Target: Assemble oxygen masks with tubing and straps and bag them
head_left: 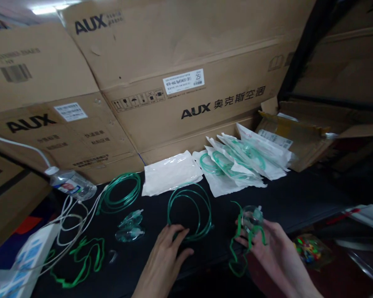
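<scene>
My right hand [273,244] holds a clear oxygen mask [251,217] above the table's front edge, fingers curled beneath it. A green elastic strap [233,248] dangles from the mask. On the dark table lies a coil of green tubing [210,211], and my left hand [166,252] rests at its near left edge, thumb and fingers apart. Whether the fingertips touch the tubing is hard to tell. Two more clear masks [130,234] lie to the left of that hand. Farther left are a second green tubing coil [119,192] and several loose green straps [88,258].
Packed mask sets [245,159] in white pouches lean at the back beside flat white pouches [170,171]. Large cartons [186,54] wall off the rear; an open carton [298,136] stands right. A bottle [73,184], white cables [60,240] and a power strip [31,260] occupy the left.
</scene>
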`<state>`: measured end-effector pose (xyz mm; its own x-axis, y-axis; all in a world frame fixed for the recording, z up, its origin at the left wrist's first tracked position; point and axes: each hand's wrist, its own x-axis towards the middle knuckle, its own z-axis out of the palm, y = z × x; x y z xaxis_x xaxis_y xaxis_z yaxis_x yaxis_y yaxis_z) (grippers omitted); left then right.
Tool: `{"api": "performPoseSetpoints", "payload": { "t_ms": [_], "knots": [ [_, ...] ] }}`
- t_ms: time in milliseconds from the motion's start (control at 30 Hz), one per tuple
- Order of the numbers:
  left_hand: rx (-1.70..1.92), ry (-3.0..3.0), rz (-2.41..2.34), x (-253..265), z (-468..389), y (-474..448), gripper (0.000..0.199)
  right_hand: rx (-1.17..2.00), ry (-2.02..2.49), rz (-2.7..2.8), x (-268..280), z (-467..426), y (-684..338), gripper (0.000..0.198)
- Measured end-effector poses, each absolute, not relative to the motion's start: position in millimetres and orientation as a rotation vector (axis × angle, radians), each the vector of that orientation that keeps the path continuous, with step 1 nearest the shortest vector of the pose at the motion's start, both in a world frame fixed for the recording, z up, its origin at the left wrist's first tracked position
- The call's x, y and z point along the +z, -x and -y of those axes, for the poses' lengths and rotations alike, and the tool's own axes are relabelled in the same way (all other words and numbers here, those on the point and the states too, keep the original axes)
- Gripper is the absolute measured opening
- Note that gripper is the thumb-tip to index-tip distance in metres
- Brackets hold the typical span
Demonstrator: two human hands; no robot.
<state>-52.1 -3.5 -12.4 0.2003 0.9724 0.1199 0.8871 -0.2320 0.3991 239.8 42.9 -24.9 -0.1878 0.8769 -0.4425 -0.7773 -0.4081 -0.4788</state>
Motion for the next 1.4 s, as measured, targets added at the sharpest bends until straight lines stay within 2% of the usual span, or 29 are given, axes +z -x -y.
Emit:
{"api": "performPoseSetpoints", "payload": {
  "t_ms": [200, 333, 533, 667, 833, 933, 1067, 1400],
  "knots": [
    [0.469, -2.369, -1.818, -30, 24, 43, 0.02, 1.977, 0.685, 0.154, -15, -42, -219, 0.03],
    [0.56, -2.394, -1.881, -31, 31, 47, 0.029, 2.02, 0.681, 0.159, -9, -36, -209, 0.034],
    [0.48, -2.565, -1.629, -29, 37, 62, 0.031, 2.025, 0.873, 0.099, -17, -30, -211, 0.036],
    [0.666, -2.466, -1.736, -33, 35, 50, 0.035, 1.993, 0.975, 0.168, -24, -27, -215, 0.043],
    [0.95, -2.344, -1.703, -24, 36, 58, 0.024, 1.968, 1.009, 0.264, -21, -19, -221, 0.047],
    [1.062, -2.156, -1.894, -19, 43, 85, 0.024, 1.954, 1.031, 0.268, -17, -16, -222, 0.048],
    [1.035, -1.989, -2.127, -23, 55, 109, 0.025, 1.935, 1.119, 0.414, -11, -14, -218, 0.057],
    [0.908, -2.055, -1.866, -26, 55, 70, 0.023, 1.951, 1.137, 0.578, -14, -14, -206, 0.061]
  ]
}}
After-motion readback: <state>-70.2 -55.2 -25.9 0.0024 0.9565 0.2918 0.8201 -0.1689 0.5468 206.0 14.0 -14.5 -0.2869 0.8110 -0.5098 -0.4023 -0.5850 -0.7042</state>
